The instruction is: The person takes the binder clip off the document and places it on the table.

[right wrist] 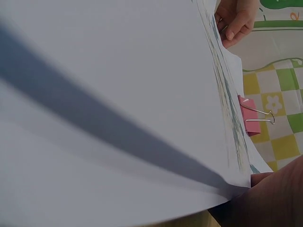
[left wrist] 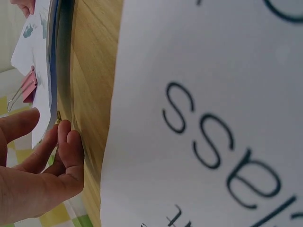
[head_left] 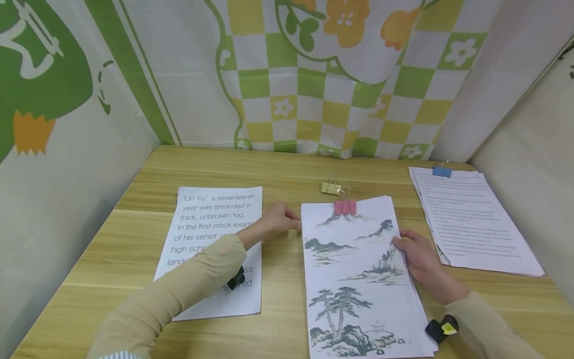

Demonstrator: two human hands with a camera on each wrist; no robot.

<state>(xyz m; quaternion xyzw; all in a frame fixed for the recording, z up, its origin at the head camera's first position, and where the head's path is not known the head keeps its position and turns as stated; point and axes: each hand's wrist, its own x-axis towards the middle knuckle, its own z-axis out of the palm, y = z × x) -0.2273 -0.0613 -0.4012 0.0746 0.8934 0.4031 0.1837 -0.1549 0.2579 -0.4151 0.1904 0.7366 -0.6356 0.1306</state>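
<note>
A stack of papers [head_left: 354, 264] with an ink landscape of mountains and pines on top lies in front of me, a pink binder clip [head_left: 345, 207] on its top edge. My right hand [head_left: 417, 254] pinches the stack's right edge, thumb on the printed face and the other fingers hidden beneath. At the upper left edge is my left hand [head_left: 280, 219], fingertips right at the paper. The left wrist view shows this hand's thumb and loosely bent fingers apart, beside the stack's edge. In the right wrist view, the sheets [right wrist: 118, 56] bow upward.
Behind the stack lies a yellow binder clip [head_left: 331, 188]. A large-print sheet [head_left: 219, 199] lies left, under my left forearm. Text pages [head_left: 480, 224] with a blue binder clip [head_left: 442, 172] lie at the right. Patterned cloth [head_left: 309, 99] hangs along the wooden table's [head_left: 282, 169] back edge.
</note>
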